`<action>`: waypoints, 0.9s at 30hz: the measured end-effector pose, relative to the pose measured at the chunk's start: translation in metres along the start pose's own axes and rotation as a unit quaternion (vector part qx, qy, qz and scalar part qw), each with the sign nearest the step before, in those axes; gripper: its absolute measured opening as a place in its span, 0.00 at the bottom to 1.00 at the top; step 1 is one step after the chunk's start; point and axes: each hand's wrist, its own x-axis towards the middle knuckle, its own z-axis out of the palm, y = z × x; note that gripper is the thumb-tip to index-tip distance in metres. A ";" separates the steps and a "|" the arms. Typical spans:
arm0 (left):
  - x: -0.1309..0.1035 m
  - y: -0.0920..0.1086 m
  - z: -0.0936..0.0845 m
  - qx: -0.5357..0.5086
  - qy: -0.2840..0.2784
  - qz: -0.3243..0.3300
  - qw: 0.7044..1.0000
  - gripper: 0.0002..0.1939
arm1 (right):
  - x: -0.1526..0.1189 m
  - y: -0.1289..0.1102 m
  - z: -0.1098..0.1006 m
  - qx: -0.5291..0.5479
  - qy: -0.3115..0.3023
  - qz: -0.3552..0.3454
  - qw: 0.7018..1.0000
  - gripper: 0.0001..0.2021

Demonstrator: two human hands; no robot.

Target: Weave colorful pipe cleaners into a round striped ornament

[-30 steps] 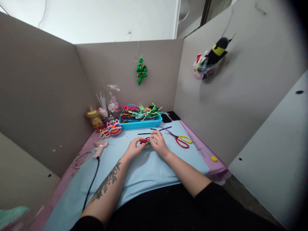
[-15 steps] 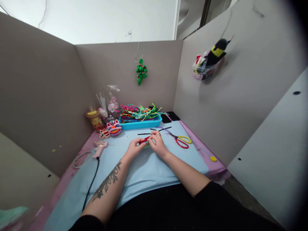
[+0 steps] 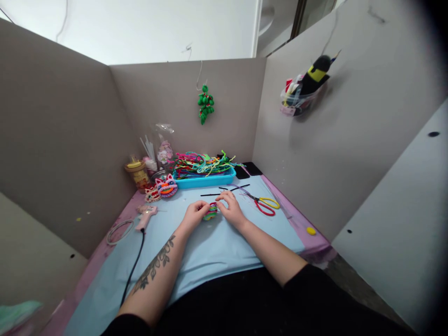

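My left hand (image 3: 195,215) pinches the left side of a small rounded pipe-cleaner piece (image 3: 210,213) with red, green and some pink bands. My right hand (image 3: 231,209) is at the upper right edge of the piece, thumb and forefinger brought together on its red part; the exact grip is too small to see clearly. The piece is held just above the light blue cloth (image 3: 224,247). Beyond my hands lie several thin black pipe cleaners (image 3: 209,194). Right of my right hand rest scissors (image 3: 265,205) with one red and one yellow handle loop.
A blue tray (image 3: 205,181) of colourful pipe cleaners stands at the back. Two lion-like craft heads (image 3: 166,186) sit left of it. A pink glue gun (image 3: 147,216) with a black cord lies left. A yellow disc (image 3: 311,231) is right. Grey partitions (image 3: 231,107) surround the table.
The piece has turned and shows more of its green and pink bands below my fingers. My right hand has shifted slightly right; red strands between my hands show less.
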 end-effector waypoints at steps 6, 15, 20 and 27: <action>-0.002 0.003 0.000 0.005 -0.032 0.004 0.999 0.16 | 0.003 0.007 0.003 0.084 -0.095 0.032 0.991 0.07; -0.002 0.002 -0.001 0.142 -0.011 0.071 0.987 0.09 | 0.002 0.002 0.006 0.069 -0.121 0.083 0.987 0.05; -0.002 -0.002 0.001 0.172 0.000 0.086 0.981 0.09 | 0.002 0.000 0.007 0.027 -0.103 0.055 0.993 0.03; -0.003 0.005 -0.001 0.128 -0.010 0.088 0.988 0.08 | 0.001 0.006 0.009 -0.006 -0.107 0.014 0.994 0.06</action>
